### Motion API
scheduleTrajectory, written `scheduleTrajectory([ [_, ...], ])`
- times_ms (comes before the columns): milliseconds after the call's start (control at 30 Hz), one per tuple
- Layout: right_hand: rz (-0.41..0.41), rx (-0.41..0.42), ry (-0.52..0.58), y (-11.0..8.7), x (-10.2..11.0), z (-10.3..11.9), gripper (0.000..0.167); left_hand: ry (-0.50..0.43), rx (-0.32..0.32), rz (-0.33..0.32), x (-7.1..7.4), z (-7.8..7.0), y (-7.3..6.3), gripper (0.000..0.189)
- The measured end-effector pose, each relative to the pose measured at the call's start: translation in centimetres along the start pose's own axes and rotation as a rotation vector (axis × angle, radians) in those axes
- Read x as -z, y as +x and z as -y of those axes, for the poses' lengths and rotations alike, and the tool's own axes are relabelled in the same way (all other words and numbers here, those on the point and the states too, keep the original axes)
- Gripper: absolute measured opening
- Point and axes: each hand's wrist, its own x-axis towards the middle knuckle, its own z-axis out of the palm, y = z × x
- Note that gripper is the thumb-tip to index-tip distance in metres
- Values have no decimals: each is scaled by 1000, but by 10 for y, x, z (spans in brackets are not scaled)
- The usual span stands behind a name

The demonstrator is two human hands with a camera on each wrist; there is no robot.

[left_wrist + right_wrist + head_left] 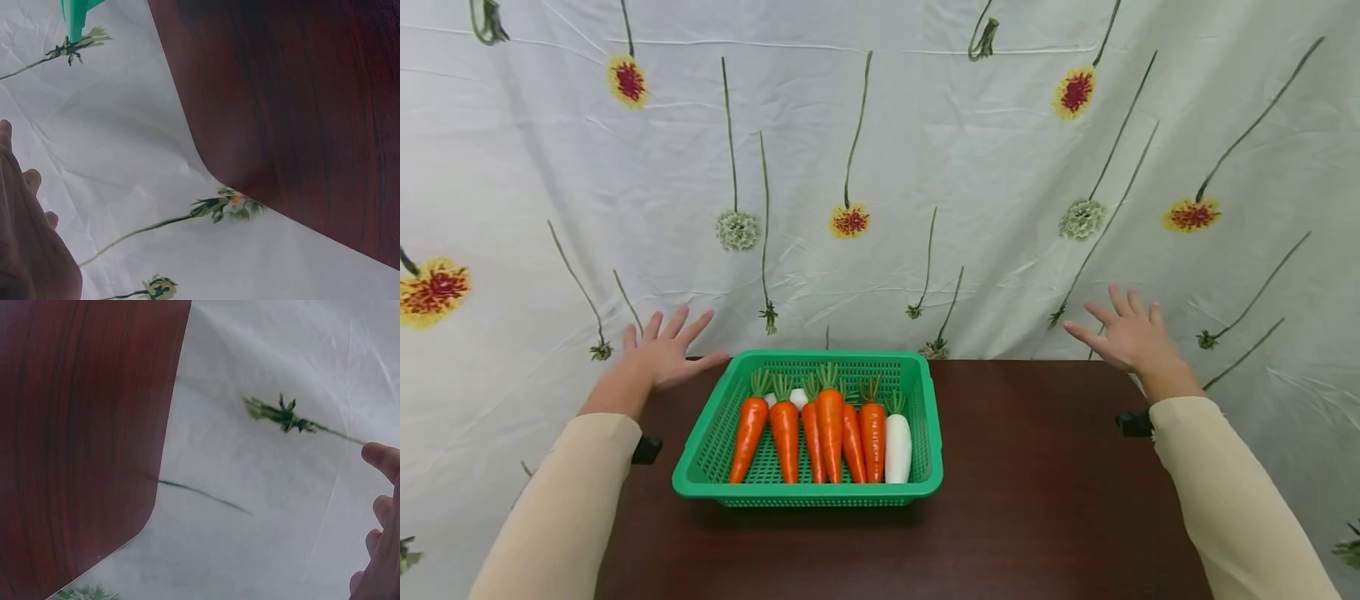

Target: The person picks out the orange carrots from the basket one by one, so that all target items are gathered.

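Note:
A green plastic basket (931, 433) sits on the dark wooden table, left of the middle in the head view. Inside it lie several orange carrots (785, 437) with green tops, a long white radish (897, 448) at the right end, and small white pieces (798, 397) partly hidden behind the carrots. My left hand (658, 357) is held up with fingers spread, near the basket's back left corner and holding nothing. Over on the far right, my right hand (1129, 333) is raised the same way, fingers spread, well apart from the basket.
The brown table (1037, 483) has rounded corners, and its edge (164, 437) shows in both wrist views. A white cloth (880, 283) printed with flowers hangs behind the table and shows around its sides. Dark wrist bands (647, 450) show at both sleeves.

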Motion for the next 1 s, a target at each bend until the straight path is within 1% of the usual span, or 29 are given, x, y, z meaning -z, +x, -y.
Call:
scheduleTrajectory([
  [133,-8,32,-7,0,-2,8,97,10,-12,2,-3,-3,-3,97],
  [433,-13,105,-18,-3,-10,27,89,33,-50,-22,-10,-10,-10,96],
  [633,-50,144,-9,-9,-17,44,85,23,-72,-26,-14,-14,-15,96],
  [800,-60,186,44,-14,-23,61,81,17,-92,-44,-19,-16,-21,96],
  [1000,-59,233,117,-18,-30,78,74,19,-132,-69,-25,-18,-27,98],
])
